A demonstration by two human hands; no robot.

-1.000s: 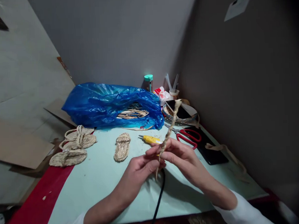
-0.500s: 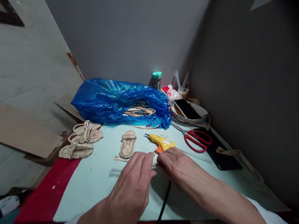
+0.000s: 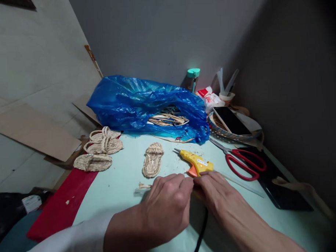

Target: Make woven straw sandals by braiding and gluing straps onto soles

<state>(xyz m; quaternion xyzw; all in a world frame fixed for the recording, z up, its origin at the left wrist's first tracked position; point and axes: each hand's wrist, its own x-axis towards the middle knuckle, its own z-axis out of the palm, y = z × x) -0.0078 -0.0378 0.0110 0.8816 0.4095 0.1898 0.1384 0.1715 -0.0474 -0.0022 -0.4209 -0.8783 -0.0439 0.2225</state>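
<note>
My left hand (image 3: 170, 205) is closed, knuckles up, around a straw cord (image 3: 144, 185) whose pale end sticks out on its left side. Against its fingertips meets my right hand (image 3: 218, 194), also closed in a pinch; the cord between them is hidden by the fingers. Just beyond the right fingers lies a yellow glue gun (image 3: 195, 161) with an orange trigger, its nozzle pointing left. A small woven straw slipper (image 3: 153, 159) rests on the pale green tabletop (image 3: 126, 201), beyond my left hand.
Several woven sandals (image 3: 102, 146) sit at the left by red cloth (image 3: 64, 205). A blue plastic bag (image 3: 136, 105) of straw lies behind. Right are red-handled scissors (image 3: 242, 164), a black tablet-like slab (image 3: 286, 190) and a basket (image 3: 226, 135) holding a phone (image 3: 232, 120). A black cable (image 3: 201, 235) runs toward me.
My left hand has curled tighter and come against my right fingertips, covering more of the cord. The whole view has shifted, with the table things appearing farther right.
</note>
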